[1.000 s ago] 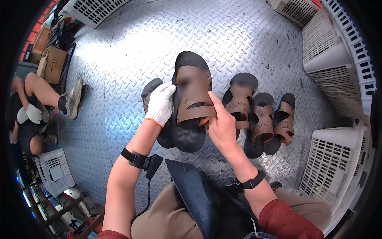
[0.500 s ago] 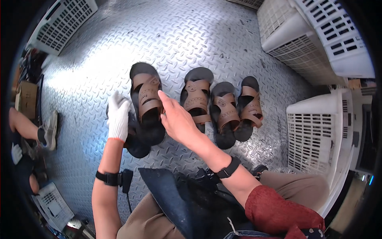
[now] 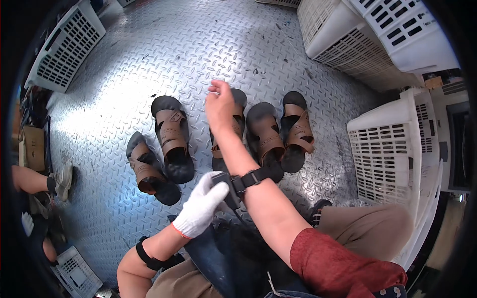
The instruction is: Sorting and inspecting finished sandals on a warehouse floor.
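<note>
Nearest the person, the white-gloved left hand (image 3: 202, 202) rested with loosely curled fingers against the black strap-mounted device (image 3: 232, 188) on the right forearm, gripping nothing else. Half a second earlier that hand had steadied a sandal from the left; it had since withdrawn toward the lap and the dark apron (image 3: 233, 253).

The bare right hand (image 3: 220, 105) reached farther out, fingers lightly together and empty, hovering over the third brown-strapped black-soled sandal (image 3: 233, 124) in the row; whether it touched the strap could not be told.

The brown-strapped sandal (image 3: 172, 138) that both hands had held up one second ago now lay released on the steel diamond-plate floor (image 3: 149, 59), just beside and partly over a second, tilted sandal (image 3: 146, 170). In the inspector's judgement, that sandal had been set down and attention had moved to the next pair. Two more matching sandals (image 3: 280, 133) lay to the right, touching.

Beyond stood white slotted plastic crates (image 3: 382, 154), right and far left. The view had also shifted since the earlier frames.
</note>
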The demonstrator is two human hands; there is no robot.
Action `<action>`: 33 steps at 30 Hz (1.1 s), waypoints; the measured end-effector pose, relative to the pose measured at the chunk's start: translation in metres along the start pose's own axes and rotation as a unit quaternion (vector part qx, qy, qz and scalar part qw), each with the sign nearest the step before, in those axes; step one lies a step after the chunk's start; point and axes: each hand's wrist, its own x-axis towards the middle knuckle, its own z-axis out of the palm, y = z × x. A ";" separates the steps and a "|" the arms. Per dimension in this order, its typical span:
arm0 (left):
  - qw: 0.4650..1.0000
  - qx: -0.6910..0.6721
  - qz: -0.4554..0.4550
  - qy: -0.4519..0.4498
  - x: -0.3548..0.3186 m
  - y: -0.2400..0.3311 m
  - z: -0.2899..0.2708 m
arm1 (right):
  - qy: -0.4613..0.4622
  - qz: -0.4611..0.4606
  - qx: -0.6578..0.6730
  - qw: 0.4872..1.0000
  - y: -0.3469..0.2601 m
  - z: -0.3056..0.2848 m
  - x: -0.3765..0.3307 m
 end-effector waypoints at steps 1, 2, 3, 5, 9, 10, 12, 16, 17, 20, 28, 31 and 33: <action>0.999 -0.024 -0.024 -0.010 0.001 0.006 -0.004 | -0.008 -0.036 -0.041 0.998 -0.007 0.003 -0.011; 0.999 -0.021 -0.026 -0.010 0.003 0.007 -0.008 | -0.006 -0.034 -0.040 0.999 -0.014 0.005 -0.019; 0.999 0.027 -0.025 -0.023 0.002 0.008 -0.009 | -0.031 -0.105 -0.070 0.992 -0.019 0.006 -0.027; 0.997 0.076 -0.017 -0.022 -0.002 0.008 -0.004 | -0.074 -0.209 -0.128 0.967 -0.028 0.002 -0.029; 0.998 -0.005 -0.028 -0.049 0.005 -0.007 0.003 | -0.086 -0.224 -0.160 0.957 -0.022 -0.005 -0.021; 0.998 -0.006 -0.028 -0.052 0.004 -0.004 0.004 | -0.072 -0.154 -0.080 0.982 -0.016 -0.001 -0.019; 0.993 -0.050 -0.075 -0.073 -0.007 0.011 -0.002 | -0.043 -0.011 -0.002 0.999 -0.005 0.012 -0.019; 0.950 0.272 0.059 -0.139 -0.005 0.001 -0.017 | -0.165 0.039 -0.106 0.980 -0.018 -0.028 -0.014; 0.953 0.245 0.050 -0.169 0.001 0.000 -0.008 | -0.177 0.147 -0.020 0.973 -0.041 -0.060 -0.006; 0.943 0.320 0.057 -0.072 -0.002 0.018 -0.021 | -0.250 0.150 0.004 0.957 -0.036 -0.125 -0.006; 0.726 0.566 0.253 0.298 -0.028 0.044 -0.154 | -0.451 -0.149 -0.399 0.784 -0.014 -0.213 -0.016; 0.720 0.611 0.164 0.286 -0.030 0.020 -0.203 | -0.400 -0.141 -0.474 0.772 0.003 -0.192 -0.033; 0.757 0.579 0.085 0.289 -0.015 0.008 -0.212 | -0.337 -0.089 -0.496 0.795 0.018 -0.187 -0.028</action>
